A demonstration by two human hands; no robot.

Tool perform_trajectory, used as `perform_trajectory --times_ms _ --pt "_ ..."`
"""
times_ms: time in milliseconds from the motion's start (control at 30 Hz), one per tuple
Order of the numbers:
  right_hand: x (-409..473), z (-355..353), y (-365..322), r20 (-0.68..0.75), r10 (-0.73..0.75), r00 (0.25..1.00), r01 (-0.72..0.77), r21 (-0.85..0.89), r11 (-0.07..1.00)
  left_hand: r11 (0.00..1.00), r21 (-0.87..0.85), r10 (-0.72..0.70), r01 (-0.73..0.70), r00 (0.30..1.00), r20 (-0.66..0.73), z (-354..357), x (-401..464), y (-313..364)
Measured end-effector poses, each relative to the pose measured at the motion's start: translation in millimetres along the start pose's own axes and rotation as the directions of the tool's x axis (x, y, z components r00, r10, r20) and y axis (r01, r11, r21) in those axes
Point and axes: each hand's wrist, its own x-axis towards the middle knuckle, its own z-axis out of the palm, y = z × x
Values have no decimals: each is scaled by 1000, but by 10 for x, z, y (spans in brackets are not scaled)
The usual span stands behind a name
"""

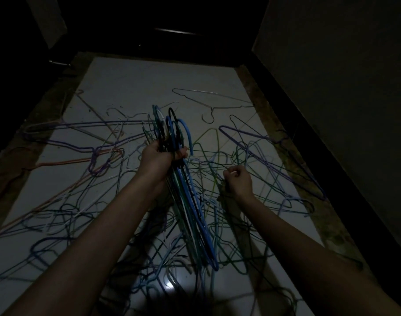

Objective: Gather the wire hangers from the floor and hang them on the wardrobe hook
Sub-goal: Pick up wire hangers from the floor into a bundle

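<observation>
Floor (131, 87), pale tile in dim light, carries a wide tangle of loose hangers (252, 160) spread from left to right. Above it stands the gathered bundle (186, 192), hooks up, wire bodies trailing down toward the camera. The left hand (159, 156) is clenched around the bundle's necks, forearm reaching forward. The right hand (237, 179) is low over the tangle, fingertips pinching a thin dark wire (206, 164), wrist bent downward. To do this step well, I would lift that wire slowly, shake it clear of its neighbours, then slide its hook alongside the others. No wardrobe hook is discernible in the darkness beyond.
</observation>
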Motion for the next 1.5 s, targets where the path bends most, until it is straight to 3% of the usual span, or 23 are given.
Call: perform_trajectory --times_ms 100,267,433,733,1100,1500 --pt "-45 -48 -44 -29 -13 999 12 -6 1000 1000 -16 -5 5 1000 5 7 -35 29" --pt "-210 -90 -20 -60 156 986 -142 192 971 1000 -7 6 -6 1000 2 3 -104 95" --pt "-290 -165 52 -143 182 973 -127 325 937 1000 -21 15 -15 1000 -1 -24 -129 148" --pt "-322 -300 -101 -198 59 978 1 288 958 999 -24 23 -23 1000 -8 -30 -108 170" --pt "-581 -700 -554 -163 -233 959 272 284 919 997 -63 35 -33 999 39 125 -280 371" --pt "-809 -1028 -1066 -132 -295 946 323 352 879 991 -81 111 -103 989 102 241 -571 786"
